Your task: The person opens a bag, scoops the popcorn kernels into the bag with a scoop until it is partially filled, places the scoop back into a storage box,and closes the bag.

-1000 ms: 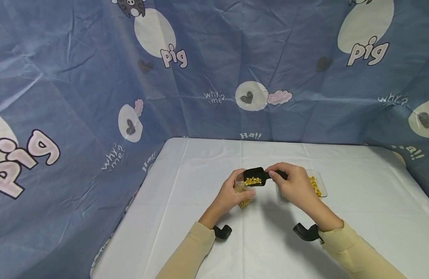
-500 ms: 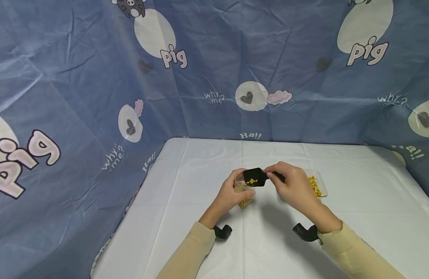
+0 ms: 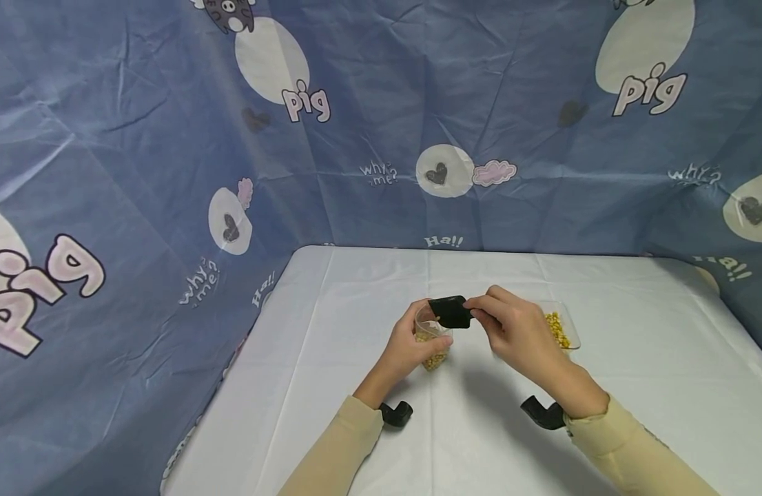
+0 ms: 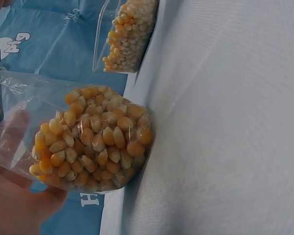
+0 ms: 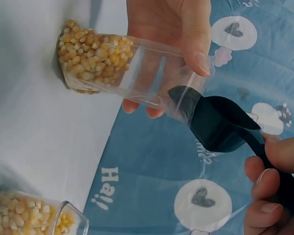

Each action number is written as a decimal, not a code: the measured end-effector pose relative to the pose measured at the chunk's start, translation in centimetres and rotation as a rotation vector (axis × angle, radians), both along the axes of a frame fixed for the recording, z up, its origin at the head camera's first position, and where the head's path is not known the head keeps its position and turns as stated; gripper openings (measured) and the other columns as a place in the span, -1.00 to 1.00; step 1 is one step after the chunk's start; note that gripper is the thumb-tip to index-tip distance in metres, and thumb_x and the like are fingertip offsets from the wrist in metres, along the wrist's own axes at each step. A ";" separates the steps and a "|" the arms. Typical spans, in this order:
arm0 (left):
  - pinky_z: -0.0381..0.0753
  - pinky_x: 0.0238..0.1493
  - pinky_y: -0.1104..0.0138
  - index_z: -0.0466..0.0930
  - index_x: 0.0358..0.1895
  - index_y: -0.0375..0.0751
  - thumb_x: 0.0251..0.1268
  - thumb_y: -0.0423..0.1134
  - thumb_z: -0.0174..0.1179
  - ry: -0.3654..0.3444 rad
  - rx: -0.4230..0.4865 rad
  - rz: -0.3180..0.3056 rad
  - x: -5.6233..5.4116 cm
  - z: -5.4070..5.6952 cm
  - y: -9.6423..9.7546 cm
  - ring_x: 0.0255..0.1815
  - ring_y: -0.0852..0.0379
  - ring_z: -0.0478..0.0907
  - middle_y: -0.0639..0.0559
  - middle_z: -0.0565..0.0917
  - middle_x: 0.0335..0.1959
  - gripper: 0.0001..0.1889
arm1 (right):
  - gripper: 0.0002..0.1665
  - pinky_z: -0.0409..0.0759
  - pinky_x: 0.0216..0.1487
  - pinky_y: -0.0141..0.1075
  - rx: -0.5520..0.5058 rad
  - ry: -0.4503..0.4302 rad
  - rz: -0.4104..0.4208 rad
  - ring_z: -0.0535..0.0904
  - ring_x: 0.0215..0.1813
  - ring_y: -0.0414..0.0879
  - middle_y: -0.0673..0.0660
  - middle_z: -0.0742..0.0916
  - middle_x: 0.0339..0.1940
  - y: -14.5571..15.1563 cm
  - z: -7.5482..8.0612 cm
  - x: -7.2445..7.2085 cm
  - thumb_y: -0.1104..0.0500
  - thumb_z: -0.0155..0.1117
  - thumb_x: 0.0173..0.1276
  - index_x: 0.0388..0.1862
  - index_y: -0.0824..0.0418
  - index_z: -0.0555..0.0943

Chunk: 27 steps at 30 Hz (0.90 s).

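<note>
My left hand grips a clear plastic bag of corn kernels from the side, thumb near its open top. Kernels fill the bottom of the bag, which stands close over the white table. With its fingers and thumb, my right hand pinches the handle of a black scoop. The scoop is tipped down toward the left, its front lip inside the bag's mouth. In the head view one or two yellow kernels show at the lip. The scoop's handle is mostly hidden behind the right hand in that view.
A clear plastic box holding more corn kernels stands on the white-covered table, partly behind my right hand. A blue printed cloth hangs behind the table and along its left side. Black wrist mounts stick out near both cuffs.
Kernels in the scoop have slid out, from a small heap to a few at the lip. My right hand has tilted the scoop further and shifted slightly left. The left hand stays almost still.
</note>
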<state>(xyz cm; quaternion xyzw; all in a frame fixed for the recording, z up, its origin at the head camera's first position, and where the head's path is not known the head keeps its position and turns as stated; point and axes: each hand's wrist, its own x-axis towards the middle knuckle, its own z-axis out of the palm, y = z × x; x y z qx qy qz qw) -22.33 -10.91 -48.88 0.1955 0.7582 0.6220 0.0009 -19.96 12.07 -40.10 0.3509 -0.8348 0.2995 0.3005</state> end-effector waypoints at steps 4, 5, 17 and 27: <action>0.44 0.22 -0.05 0.32 0.44 0.19 0.22 -0.05 0.45 0.003 -0.004 0.005 0.0 0.1 0.0 0.26 -0.08 0.48 0.12 0.56 0.18 -0.27 | -0.77 0.32 -0.60 -0.41 0.047 0.033 -0.002 0.30 -0.58 -0.32 -0.12 0.56 -0.40 0.0 0.0 0.1 0.38 0.42 0.28 -0.15 0.11 0.76; 0.42 0.23 -0.06 0.32 0.44 0.21 0.22 -0.03 0.45 0.005 -0.009 0.007 0.0 0.1 0.0 0.26 -0.06 0.48 0.13 0.56 0.18 -0.27 | -0.77 0.32 -0.61 -0.42 0.058 0.042 0.000 0.29 -0.58 -0.32 -0.12 0.56 -0.40 0.0 -0.1 0.1 0.39 0.43 0.28 -0.16 0.11 0.77; 0.53 0.13 0.09 0.29 0.43 0.35 0.22 0.00 0.45 0.016 -0.014 -0.022 -0.1 -0.2 0.0 0.15 0.11 0.55 0.15 0.57 0.17 -0.26 | -0.67 0.31 -0.60 -0.44 0.110 0.062 0.045 0.31 -0.56 -0.31 -0.11 0.58 -0.36 0.4 -0.7 0.2 0.44 0.42 0.23 -0.11 0.08 0.76; 0.50 0.17 0.07 0.30 0.44 0.21 0.23 -0.12 0.46 -0.013 0.008 -0.029 -0.2 -0.2 0.0 0.18 0.06 0.54 0.10 0.58 0.19 -0.26 | -0.74 0.29 -0.56 -0.51 0.005 0.035 0.037 0.30 -0.55 -0.33 -0.14 0.58 -0.39 1.0 -0.9 0.3 0.39 0.40 0.28 -0.13 0.10 0.77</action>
